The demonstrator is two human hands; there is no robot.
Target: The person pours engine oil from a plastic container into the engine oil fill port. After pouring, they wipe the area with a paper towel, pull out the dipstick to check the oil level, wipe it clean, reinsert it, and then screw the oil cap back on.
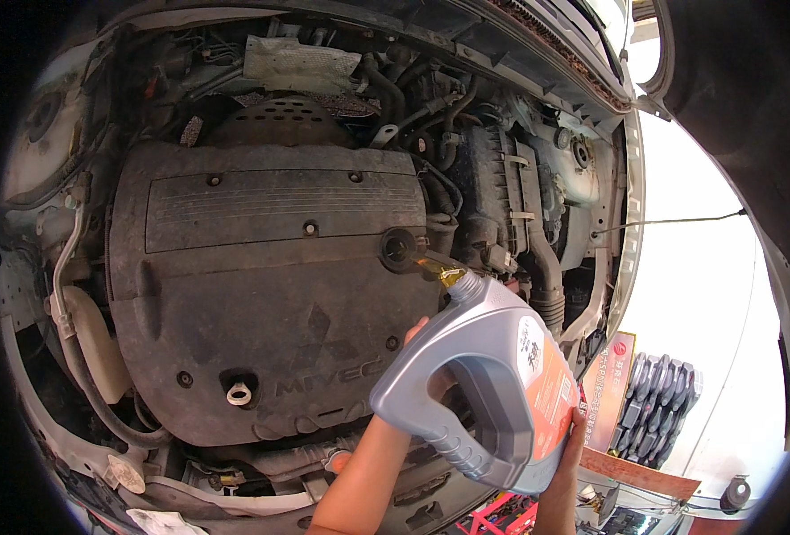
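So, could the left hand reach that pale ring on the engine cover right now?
Probably not: the left hand, mostly hidden behind the grey jug, seems busy steadying it. Otherwise the way looks free, with nothing lying over the pale ring.

The plastic jug (521,357) looks smooth, faintly glossy.

Bare forearms (365,481) angled upward, left fingers (418,331) mostly hidden, right fingers (579,426) upright

Amber stream (437,267) between grey jug (495,332) and filler hole (400,247)
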